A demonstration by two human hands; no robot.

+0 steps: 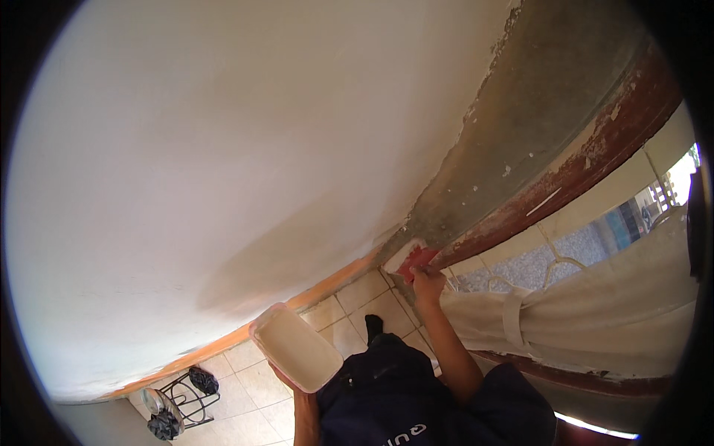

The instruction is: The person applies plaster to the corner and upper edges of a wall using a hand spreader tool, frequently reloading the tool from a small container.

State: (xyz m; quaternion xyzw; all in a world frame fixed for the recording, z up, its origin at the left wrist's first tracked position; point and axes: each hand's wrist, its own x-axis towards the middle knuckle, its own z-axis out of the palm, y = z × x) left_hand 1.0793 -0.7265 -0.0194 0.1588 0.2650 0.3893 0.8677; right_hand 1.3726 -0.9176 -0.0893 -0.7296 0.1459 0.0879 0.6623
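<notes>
My left hand holds up a rectangular plastic tub with a pale, creamy substance in it. My right hand grips a red flat tool, like a scraper, with whitish material on it. The tool is at the lower end of a rough grey plaster strip, where it meets the white wall. A chipped red-brown window frame curves alongside the strip, to the right of the tool.
A black metal stool or rack with dark bags stands at lower left on the tiled floor. An orange skirting runs along the wall. A beige curtain hangs by the barred window at right.
</notes>
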